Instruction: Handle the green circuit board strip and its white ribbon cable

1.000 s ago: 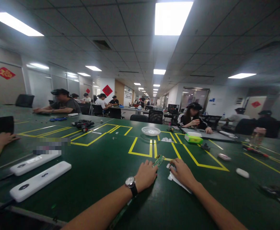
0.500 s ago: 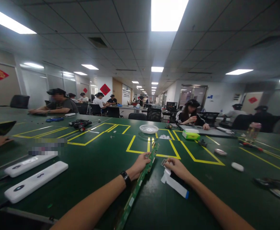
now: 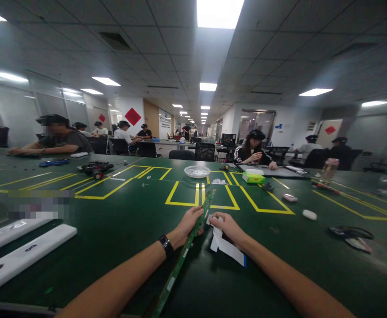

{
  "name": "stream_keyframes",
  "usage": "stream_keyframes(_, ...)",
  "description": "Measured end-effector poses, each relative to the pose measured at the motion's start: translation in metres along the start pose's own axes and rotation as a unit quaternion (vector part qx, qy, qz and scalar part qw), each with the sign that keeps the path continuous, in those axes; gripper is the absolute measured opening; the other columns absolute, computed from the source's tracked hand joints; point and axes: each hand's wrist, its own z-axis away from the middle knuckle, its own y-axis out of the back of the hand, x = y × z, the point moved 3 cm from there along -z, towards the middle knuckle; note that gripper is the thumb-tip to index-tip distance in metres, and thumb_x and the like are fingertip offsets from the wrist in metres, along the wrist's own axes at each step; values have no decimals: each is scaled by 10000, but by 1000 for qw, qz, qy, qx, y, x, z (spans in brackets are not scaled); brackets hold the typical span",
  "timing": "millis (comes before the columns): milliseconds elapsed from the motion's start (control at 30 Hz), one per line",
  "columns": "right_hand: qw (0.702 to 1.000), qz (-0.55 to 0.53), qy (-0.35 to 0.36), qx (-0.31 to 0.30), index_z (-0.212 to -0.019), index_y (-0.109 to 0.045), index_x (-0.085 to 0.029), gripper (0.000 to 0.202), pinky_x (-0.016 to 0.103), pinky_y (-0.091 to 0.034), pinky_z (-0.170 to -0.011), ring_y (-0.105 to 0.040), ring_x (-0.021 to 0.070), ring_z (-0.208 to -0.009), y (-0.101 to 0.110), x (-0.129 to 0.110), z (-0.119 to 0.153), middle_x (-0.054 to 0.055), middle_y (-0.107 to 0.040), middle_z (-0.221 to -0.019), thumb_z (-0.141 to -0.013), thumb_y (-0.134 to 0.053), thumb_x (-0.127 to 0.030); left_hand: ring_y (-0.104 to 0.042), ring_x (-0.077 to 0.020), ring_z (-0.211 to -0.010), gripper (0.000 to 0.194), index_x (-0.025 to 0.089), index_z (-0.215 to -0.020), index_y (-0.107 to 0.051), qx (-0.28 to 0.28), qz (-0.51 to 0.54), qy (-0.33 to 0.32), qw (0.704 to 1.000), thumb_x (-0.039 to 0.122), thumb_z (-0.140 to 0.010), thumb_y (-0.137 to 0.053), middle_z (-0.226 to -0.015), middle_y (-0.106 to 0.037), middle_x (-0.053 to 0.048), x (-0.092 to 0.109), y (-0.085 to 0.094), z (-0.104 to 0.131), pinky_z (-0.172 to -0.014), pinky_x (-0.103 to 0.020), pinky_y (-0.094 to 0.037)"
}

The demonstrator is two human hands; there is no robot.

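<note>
A long, narrow green circuit board (image 3: 187, 251) slants up from the lower edge of the view, and my left hand (image 3: 189, 223) is closed around its upper part. My right hand (image 3: 226, 227) pinches one end of a white flat ribbon cable (image 3: 229, 250), close beside the board's right edge. The cable is folded, and its free end with a blue tip hangs below my fingers. Whether the pinched cable end touches the board I cannot tell. A dark watch (image 3: 166, 245) is on my left wrist.
A white basket (image 3: 197, 172) stands ahead on the green table (image 3: 114, 247), which has yellow tape outlines. White power strips (image 3: 28, 258) lie at left. A green-and-white packet (image 3: 253, 177), a white oval object (image 3: 309, 214) and dark cables (image 3: 350, 233) are at right. Co-workers sit across the table.
My right hand has moved left with the ribbon cable, closer to the board. My left hand still grips the board. The view has turned slightly right.
</note>
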Motion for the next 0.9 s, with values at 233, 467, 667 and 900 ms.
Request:
stream_keyframes(233, 1000, -29, 0, -2, -767, -577, -165, 385, 220, -372, -512, -492, 96, -515, -1, 0, 2, -37, -572, -609, -691, -712, -518, -466, -42, -370, 289, 166, -1039, -481, -14, 0, -49, 999, 314, -830, -614, -630, -574, 52, 2, -1, -2, -376, -148, -394)
stream_keyframes(467, 1000, -10, 13, -13, -669, -547, -164, 396, 205, -288, -447, -415, 71, -457, -3, 0, 2, -52, -528, -545, -709, -695, -529, -469, -63, -360, 336, 182, -1068, -445, -45, -37, -59, 997, 383, -839, -588, -588, -572, 59, 2, -5, 4, -354, -156, -385)
stream_keyframes(667, 1000, 7, 21, 6, -673, -520, -172, 367, 210, -301, -464, -426, 80, -471, -4, -4, 4, -56, -527, -553, -713, -704, -488, -477, -67, -361, 325, 185, -1092, -420, -43, -50, -54, 996, 357, -854, -561, -599, -571, 63, 3, -7, 7, -359, -159, -386)
stream_keyframes(900, 999, 30, 36, 12, -666, -502, -175, 358, 214, -310, -482, -439, 86, -489, -3, -3, 4, -47, -533, -562, -733, -686, -474, -504, -68, -379, 316, 189, -1092, -417, -47, -48, -56, 996, 350, -860, -559, -639, -600, 46, 3, -6, 6, -388, -165, -409)
